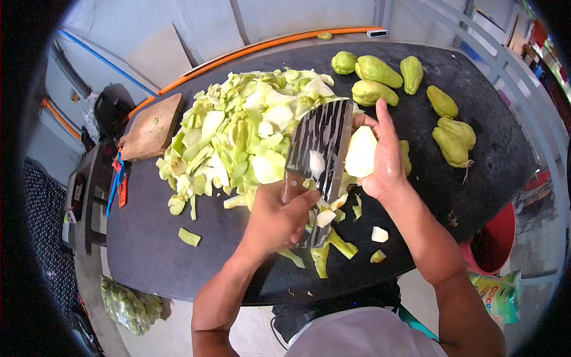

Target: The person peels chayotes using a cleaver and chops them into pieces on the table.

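Note:
My left hand (pixel 278 219) is closed on the handle of a wide cleaver (pixel 321 137), whose blade is upright with pale bits stuck to it. To the right of the blade, my right hand (pixel 386 157) holds a peeled, cut chayote (pixel 361 152), pale and smooth, with the thumb pointing up. A large heap of sliced chayote (pixel 238 131) lies behind and left of the cleaver. Green peel strips (pixel 320 260) and small pale pieces (pixel 379 234) lie below the blade on the dark table (pixel 178 262).
Whole green chayotes (pixel 377 71) lie at the back right, more (pixel 454 141) at the right. A wooden board (pixel 153 127) is at the left edge. On the floor are a red bin (pixel 493 238), a green bag (pixel 499 294) and a filled plastic bag (pixel 132 303).

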The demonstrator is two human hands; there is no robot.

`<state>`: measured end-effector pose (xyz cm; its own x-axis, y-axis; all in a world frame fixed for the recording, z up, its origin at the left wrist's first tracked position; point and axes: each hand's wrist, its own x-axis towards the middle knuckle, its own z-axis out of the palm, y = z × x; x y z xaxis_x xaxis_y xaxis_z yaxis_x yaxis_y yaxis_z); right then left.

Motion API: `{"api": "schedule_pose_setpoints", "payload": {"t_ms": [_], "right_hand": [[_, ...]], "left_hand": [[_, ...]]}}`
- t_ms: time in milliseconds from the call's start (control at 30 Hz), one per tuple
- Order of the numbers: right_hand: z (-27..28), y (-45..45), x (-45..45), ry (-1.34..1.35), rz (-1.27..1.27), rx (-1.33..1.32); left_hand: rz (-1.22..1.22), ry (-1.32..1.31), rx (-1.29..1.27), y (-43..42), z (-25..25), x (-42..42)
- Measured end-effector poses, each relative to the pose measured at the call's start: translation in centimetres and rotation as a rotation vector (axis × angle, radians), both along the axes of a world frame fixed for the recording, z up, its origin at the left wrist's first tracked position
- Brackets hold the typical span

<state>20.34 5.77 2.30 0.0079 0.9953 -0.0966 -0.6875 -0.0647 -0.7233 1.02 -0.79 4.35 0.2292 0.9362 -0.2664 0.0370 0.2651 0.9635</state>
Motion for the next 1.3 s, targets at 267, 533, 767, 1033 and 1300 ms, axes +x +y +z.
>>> {"api": "schedule_pose_setpoints", "payload": {"t_ms": [267,533,767,1033,1300], "right_hand": [[1.0,-0.7,-0.7,-0.065,0.016,-0.034],[2.0,-0.8,-0.9,-0.260,0.035,0.052],[1.8,-0.9,-0.8,-0.143,0.057,0.050],[1.8,-1.0,-0.5,-0.216,0.019,0.109],[1.0,-0.6,-0.9,-0.221,-0.030,0.142]], "left_hand": [[-0.026,-0.044,-0.043,-0.1,-0.4,0.1],[-0.105,-0.066,-0.111,0.1,-0.2,-0.4],[-0.090,-0.106,-0.086,-0.2,-0.5,0.3],[-0.091,-0.102,-0.101,-0.5,0.5,0.5],[-0.092,-0.103,-0.049,-0.4,0.1,0.7]]}}
